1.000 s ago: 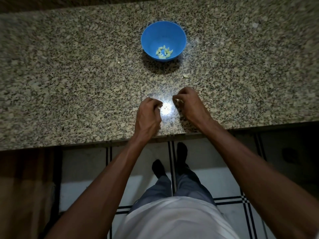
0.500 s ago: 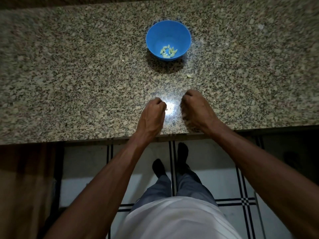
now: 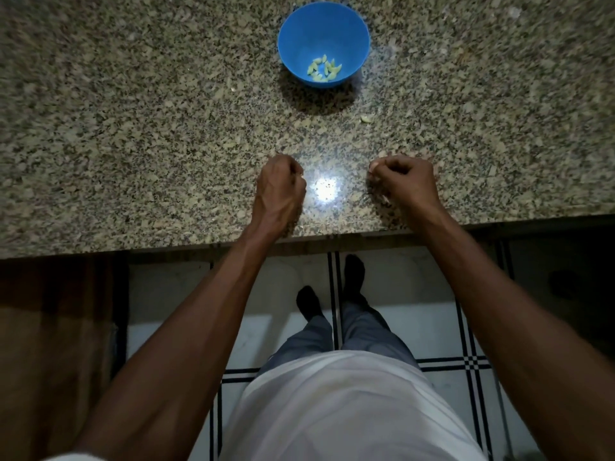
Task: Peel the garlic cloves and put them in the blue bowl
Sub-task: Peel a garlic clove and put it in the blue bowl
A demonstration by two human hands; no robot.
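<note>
From your head camera, both your forearms reach forward over the near edge of the table (image 3: 100,144). Your left hand (image 3: 279,191) is fisted, knuckles up, fingers curled under; whether they pinch anything you cannot tell. Your right hand (image 3: 404,183) is also curled, with fingers (image 3: 376,169) bent inward toward the left hand, and something pale shows at their tips, too small to identify. A bright glare spot lies between the two hands. The bowl (image 3: 293,38) stands well beyond the fingers, holding a small pile of peeled cloves (image 3: 324,70). One pale scrap (image 3: 365,119) lies between the bowl and your right fingers; clove or skin, unclear. The speckled stone hides any other bits.
</note>
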